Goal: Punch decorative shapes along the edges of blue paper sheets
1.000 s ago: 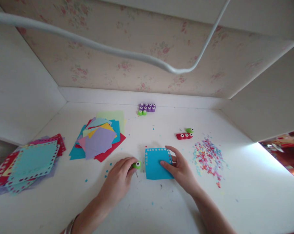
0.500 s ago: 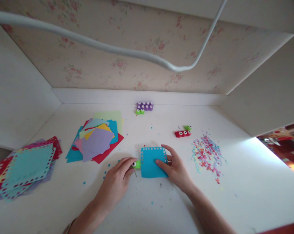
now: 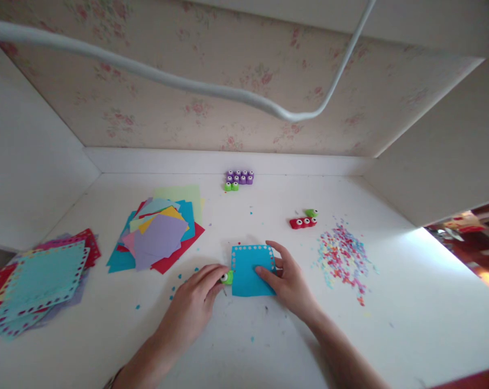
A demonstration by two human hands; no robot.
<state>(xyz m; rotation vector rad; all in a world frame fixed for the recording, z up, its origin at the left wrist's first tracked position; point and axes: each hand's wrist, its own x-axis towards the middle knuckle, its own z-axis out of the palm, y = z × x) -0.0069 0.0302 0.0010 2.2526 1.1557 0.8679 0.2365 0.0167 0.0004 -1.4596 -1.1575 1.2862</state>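
A blue square of paper lies before me, with small punched holes along its top edge and the upper part of both sides. My right hand grips its right side, thumb on top and fingers at the edge and behind. At the left edge of the paper, my left hand is closed around a small green craft punch with a white, eye-like button. The punch meets the paper's edge; its slot is hidden. Tiny blue punched-out bits lie beside my left hand.
Uncut coloured sheets are piled at the left, and punched sheets at the far left. Purple punches and green punches stand near the wall. Red punches lie right of centre, beside scattered confetti. A white cable hangs across the top.
The green punch has shifted slightly down along the paper's left edge with my left hand. My right hand keeps its hold, and the whole view has moved a little.
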